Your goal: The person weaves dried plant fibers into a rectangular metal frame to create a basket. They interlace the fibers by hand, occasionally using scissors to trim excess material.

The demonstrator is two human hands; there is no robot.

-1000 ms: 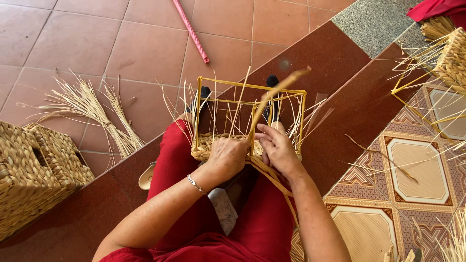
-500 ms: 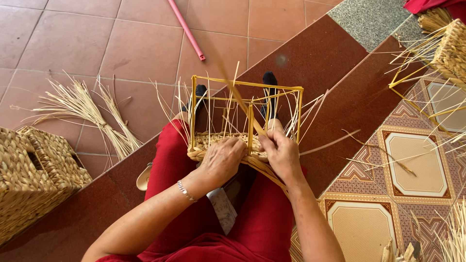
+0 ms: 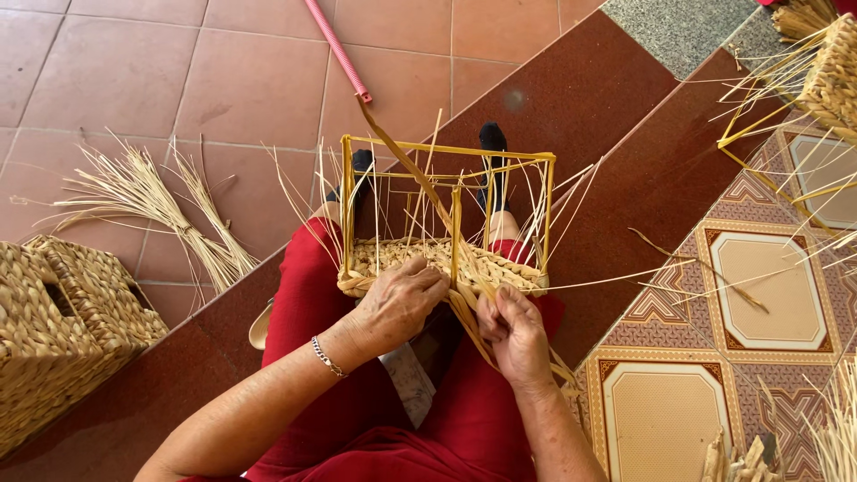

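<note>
Head view shows the left hand [image 3: 399, 303] curled over the near rim of the half-woven basket [image 3: 444, 263] on the person's lap, the right hand [image 3: 516, 332] pinching a flat straw strip [image 3: 406, 161] there, with only thin upright straws inside the yellow wire frame [image 3: 446, 150].

The half-woven basket frame [image 3: 444, 228] rests on the lap, finished basket [image 3: 62, 326] left, straw bundle [image 3: 156, 210] between.

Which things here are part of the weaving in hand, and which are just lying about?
In hand:
left hand
right hand
half-woven basket
yellow wire frame
weaving strand

Lying about:
finished basket
straw bundle
pink stick
</note>
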